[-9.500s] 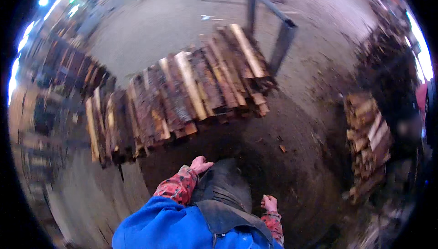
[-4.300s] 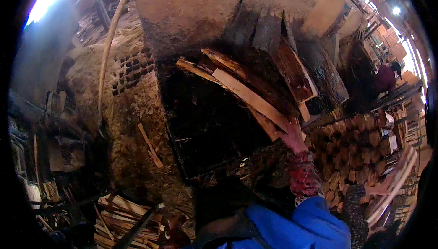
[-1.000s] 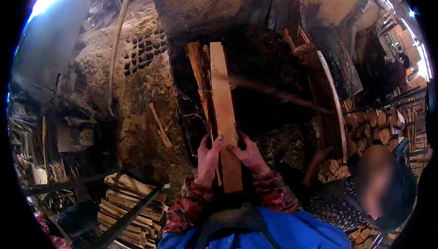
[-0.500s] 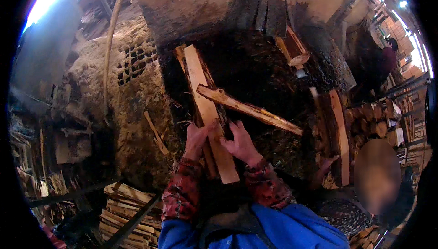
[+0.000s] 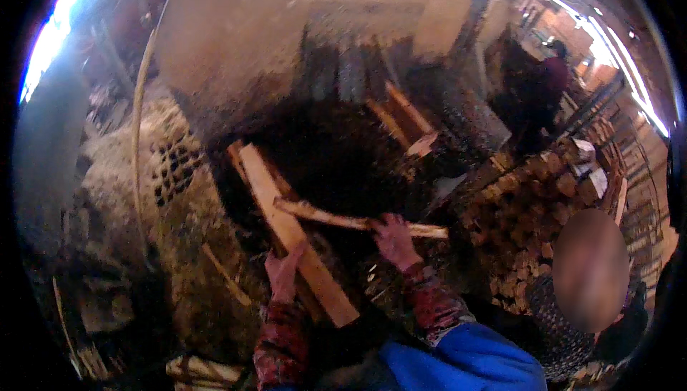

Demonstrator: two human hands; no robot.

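Observation:
A long, flat split log (image 5: 275,205) slants across the dark ground in front of me, with a darker bark-edged piece under and beside it. My left hand (image 5: 284,275) is closed on the left edge of this split log, thumb over its pale face. A thinner split stick (image 5: 329,217) has its left end against the split log and reaches out to the right. Near the stick's right end, my right hand (image 5: 395,240) is wrapped round it from above.
Two split logs (image 5: 411,122) lie farther off. On the right are stacked firewood (image 5: 522,212) and a person (image 5: 562,305) close by; another person (image 5: 551,90) stands farther back. A clay mound with holes (image 5: 175,169) and a thin stick (image 5: 225,274) are on the left.
My right hand has left the flat split log and moved right onto the thinner stick, which has swung flatter. My left hand stays on the split log. The view has shifted.

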